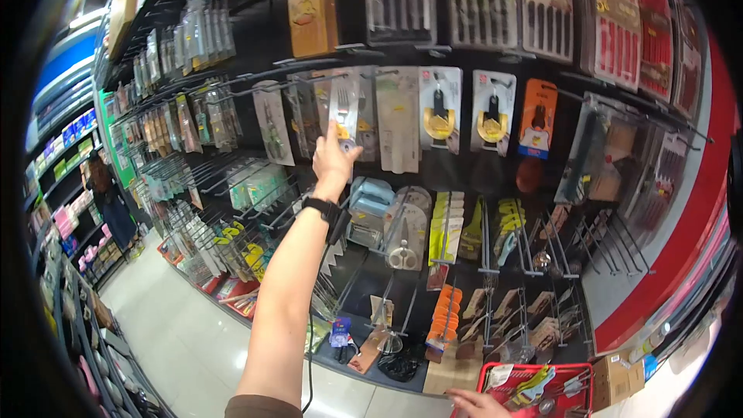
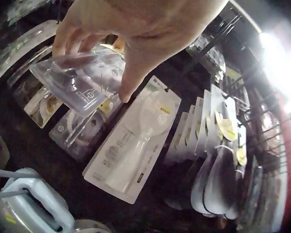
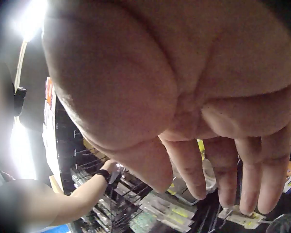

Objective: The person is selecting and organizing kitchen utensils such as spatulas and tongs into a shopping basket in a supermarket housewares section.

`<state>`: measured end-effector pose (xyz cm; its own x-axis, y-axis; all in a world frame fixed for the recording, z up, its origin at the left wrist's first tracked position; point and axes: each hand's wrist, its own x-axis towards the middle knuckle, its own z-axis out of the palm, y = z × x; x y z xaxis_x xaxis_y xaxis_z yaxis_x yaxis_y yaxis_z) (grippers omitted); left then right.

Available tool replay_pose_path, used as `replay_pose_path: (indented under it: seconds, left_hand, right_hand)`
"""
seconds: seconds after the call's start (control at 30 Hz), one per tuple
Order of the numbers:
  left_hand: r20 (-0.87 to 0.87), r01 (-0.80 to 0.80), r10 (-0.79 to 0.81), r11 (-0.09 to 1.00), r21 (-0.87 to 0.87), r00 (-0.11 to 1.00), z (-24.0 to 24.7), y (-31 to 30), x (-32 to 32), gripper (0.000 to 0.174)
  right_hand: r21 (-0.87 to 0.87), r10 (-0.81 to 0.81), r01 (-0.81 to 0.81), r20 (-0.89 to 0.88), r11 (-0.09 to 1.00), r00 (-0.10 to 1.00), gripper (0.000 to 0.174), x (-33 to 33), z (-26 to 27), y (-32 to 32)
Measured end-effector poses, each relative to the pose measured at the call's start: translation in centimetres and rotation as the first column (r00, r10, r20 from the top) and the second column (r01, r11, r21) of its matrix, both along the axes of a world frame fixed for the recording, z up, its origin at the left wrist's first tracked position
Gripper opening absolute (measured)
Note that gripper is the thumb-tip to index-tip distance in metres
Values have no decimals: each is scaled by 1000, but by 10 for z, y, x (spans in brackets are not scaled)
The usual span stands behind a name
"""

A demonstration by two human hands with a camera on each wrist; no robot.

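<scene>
My left hand (image 1: 333, 161) reaches up to the middle row of hanging goods and grips a clear plastic package (image 1: 343, 104) with a fork shape showing in it. In the left wrist view, the thumb and fingers of my left hand (image 2: 136, 29) close about the clear package (image 2: 80, 85). Beside it hangs a white spoon on a card (image 2: 136, 145). Low in the head view, my right hand (image 1: 478, 402) is by the red basket (image 1: 586, 371), which holds green-handled and metal utensils. The right wrist view shows the right hand (image 3: 179, 97) with loosely extended, empty fingers.
Metal hooks with packaged knives (image 1: 398, 0), two yellow-and-black carded tools (image 1: 439, 112) and an orange card (image 1: 536, 120) surround the reach. Blue-handled goods (image 1: 371, 200) hang below. A cardboard box (image 1: 619, 379) stands right of the basket. Another person (image 1: 112, 201) stands in the left aisle.
</scene>
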<state>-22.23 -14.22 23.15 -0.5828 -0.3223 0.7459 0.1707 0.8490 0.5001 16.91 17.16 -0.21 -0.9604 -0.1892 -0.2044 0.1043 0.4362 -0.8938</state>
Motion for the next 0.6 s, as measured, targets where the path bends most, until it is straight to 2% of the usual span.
replay_pose_path:
  seconds: [0.07, 0.13, 0.17, 0.2, 0.23, 0.27, 0.33, 0.37, 0.43, 0.47, 0.53, 0.57, 0.6]
  left_hand:
    - [-47, -12, 11, 1000, -16, 999, -1, 6, -9, 85]
    - [-26, 52, -52, 999, -16, 998, 5, 7, -5, 82]
    - [-158, 70, -80, 995, -65, 984, -4, -1, -19, 78]
    - [-149, 221, -229, 973, -64, 962, 2, -1, -12, 75]
    - [-265, 130, -166, 981, -147, 950, -2, -7, -20, 71]
    - [-95, 293, -296, 955, -47, 950, 7, -7, -8, 67]
    - [-112, 439, -427, 891, 120, 897, 7, 3, 31, 59]
    - [-102, 547, -538, 822, 155, 837, 6, 12, 72, 49]
    - [-94, 639, -634, 769, 28, 768, -10, 24, 121, 34]
    - [-35, 715, -714, 697, 52, 699, -25, 17, 137, 32]
    - [69, 731, -728, 682, -21, 682, -57, 27, 181, 26]
    - [134, 732, -736, 676, 85, 664, -74, 48, 209, 22]
    - [258, 745, -728, 666, 44, 635, -89, 56, 225, 21]
  right_hand:
    - [-60, 36, -33, 49, 998, 998, 39, -3, -62, 29]
    - [-47, -114, 122, 143, 991, 983, 39, 10, -78, 50]
    - [-64, -161, 166, 72, 984, 984, 38, 15, -83, 61]
    - [-77, -214, 214, 6, 974, 977, 37, 20, -91, 72]
    - [-36, -282, 282, -1, 959, 959, 35, 26, -105, 83]
    - [10, -346, 346, -13, 938, 938, 34, 31, -123, 96]
    - [143, -424, 424, -26, 894, 905, 34, 46, -159, 121]
    - [195, -459, 443, 46, 875, 887, 36, 50, -175, 132]
    - [290, -495, 445, 126, 847, 860, 40, 59, -217, 149]
    - [332, -495, 433, 131, 838, 859, 42, 63, -240, 158]
    - [363, -504, 414, 201, 835, 840, 47, 60, -259, 162]
    - [385, -514, 403, 249, 830, 821, 48, 54, -265, 162]
    - [405, -521, 390, 293, 827, 802, 49, 49, -271, 162]
